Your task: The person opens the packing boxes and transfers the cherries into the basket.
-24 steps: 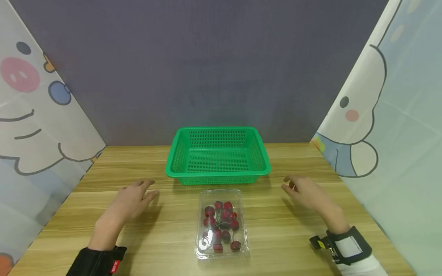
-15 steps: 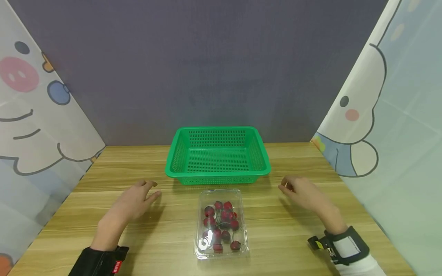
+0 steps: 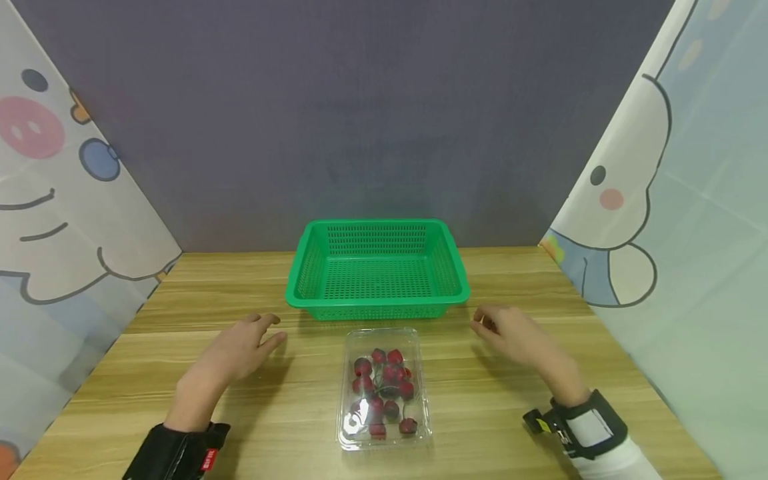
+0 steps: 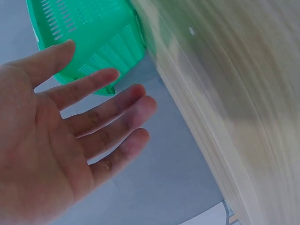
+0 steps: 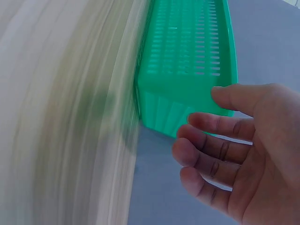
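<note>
On the L side, the person's left hand [image 3: 231, 350] is above the tabletop, wearing a black cuff [image 3: 171, 457] w/ a small red tag [image 3: 209, 459]. Its fingers [image 4: 89, 86] are released, apart & slightly bent. In the middle, b/w both hands, lies a clear, rectangular plastic box [image 3: 382, 340] w/ dark red, round cherries [image 3: 391, 374] inside; whether it has a lid on, I cannot tell. Just behind it stands a green, rectangular plastic basket [image 3: 377, 302], so from the person's side the box is in front of it. On the R side, the right hand [image 3: 516, 333] is near the basket's front corner, well apart from the box; its fingers are loosely curled & also released. A black strap w/ white patch [image 3: 591, 427] is around that wrist, next to a white sleeve [image 3: 618, 463].

Re materials: the box is smooth & shiny w/ bright reflections; the cherries are glossy, some w/ thin stems. The basket has slotted walls, perforated bottom, rounded corners & a wide rim.

The tabletop [image 3: 480, 420] has light-brown wood grain, w/ soft shadows of the hands. Around it, L to R: a pale sheet w/ pig cartoon [image 3: 48, 267], a plain dark grey back panel [image 3: 372, 113], & a pale blue sheet w/ white cartoon figure [image 3: 708, 220].
</note>
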The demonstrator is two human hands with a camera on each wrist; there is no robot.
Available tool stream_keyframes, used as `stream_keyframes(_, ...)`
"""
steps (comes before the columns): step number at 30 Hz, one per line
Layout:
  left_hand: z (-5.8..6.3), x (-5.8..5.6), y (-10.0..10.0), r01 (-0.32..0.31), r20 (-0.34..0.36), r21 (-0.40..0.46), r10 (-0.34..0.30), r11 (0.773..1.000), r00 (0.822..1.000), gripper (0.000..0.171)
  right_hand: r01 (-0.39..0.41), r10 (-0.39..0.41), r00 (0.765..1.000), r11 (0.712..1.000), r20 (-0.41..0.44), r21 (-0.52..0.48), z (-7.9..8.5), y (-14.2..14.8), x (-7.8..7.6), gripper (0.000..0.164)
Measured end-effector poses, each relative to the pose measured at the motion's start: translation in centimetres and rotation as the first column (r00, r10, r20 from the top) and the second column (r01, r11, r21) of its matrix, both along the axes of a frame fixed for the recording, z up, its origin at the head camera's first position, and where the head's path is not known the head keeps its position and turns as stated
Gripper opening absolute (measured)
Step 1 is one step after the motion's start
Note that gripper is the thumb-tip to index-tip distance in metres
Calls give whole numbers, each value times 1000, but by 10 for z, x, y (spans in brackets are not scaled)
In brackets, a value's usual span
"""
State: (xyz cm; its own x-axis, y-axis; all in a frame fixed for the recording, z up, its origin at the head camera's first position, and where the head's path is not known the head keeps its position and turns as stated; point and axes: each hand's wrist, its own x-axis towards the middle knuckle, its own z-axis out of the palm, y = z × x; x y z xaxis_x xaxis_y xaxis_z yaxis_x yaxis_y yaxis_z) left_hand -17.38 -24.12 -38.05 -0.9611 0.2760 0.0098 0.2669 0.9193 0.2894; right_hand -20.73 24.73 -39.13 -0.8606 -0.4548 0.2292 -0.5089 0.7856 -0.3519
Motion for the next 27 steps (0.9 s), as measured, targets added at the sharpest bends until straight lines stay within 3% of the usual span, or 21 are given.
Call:
stream_keyframes(8,0,-1,8,37,48,14,-37,999,998,47,-65,65,997,998,-41,0,1,-13,3,5)
stream_keyframes(21,7,0,32,75,81,-7,-74,997,994,54,-180,180,982,984,-60,1,8,-42,18,6)
stream_keyframes(27,11,0,46,122,54,-2,-121,993,991,55,-207,207,977,978,-58,6,11,-51,22,6)
